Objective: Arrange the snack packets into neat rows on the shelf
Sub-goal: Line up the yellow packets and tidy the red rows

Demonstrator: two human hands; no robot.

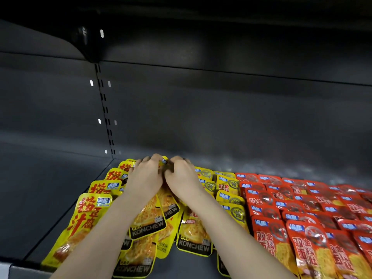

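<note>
Fingers (156,158) of my left hand (146,178) and right hand (182,178) curl together at frame centre over the yellow packets (149,220); knuckles and blur hide whether they grip any. Red packets (302,238) run off the lower right edge.

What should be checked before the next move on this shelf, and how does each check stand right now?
1. Grip of the left hand: ok, its fingers curl round a yellow packet at the back.
2. Grip of the right hand: cannot tell, its fingertips are blurred.
3. KONCHEW packets in a straight row: not ok, they lie fanned and overlapping at angles.
4. Red packets in rows: ok.
5. Bare shelf floor on the left to spread into: ok.
</note>
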